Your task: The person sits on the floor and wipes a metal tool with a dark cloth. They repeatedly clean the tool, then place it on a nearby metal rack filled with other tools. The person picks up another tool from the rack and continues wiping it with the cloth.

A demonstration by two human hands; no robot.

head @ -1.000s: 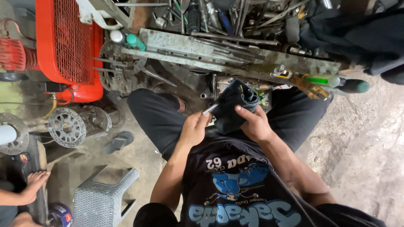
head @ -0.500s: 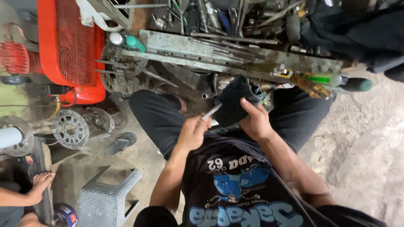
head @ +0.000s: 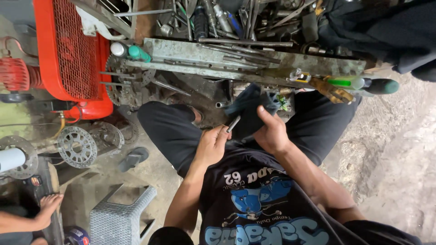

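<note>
My left hand (head: 210, 146) grips a short metal rod (head: 233, 124), its tip pointing up to the right against a dark folded cloth (head: 247, 111). My right hand (head: 271, 131) holds that cloth from the right, with the thumb pressed on top. Both hands are above my lap, between my knees in dark trousers, and the cloth covers part of the rod's end.
A metal bench edge (head: 254, 63) strewn with tools runs across the top, with green-handled screwdrivers (head: 363, 85) at its right. A red compressor (head: 72, 54) stands at left, brake discs (head: 76, 146) lie on the floor, and a grey plastic stool (head: 120, 215) is below. Another person's foot (head: 47, 209) shows bottom left.
The rod has tilted more upright and moved in against the cloth. My right hand has shifted its grip slightly; the view has moved a little.
</note>
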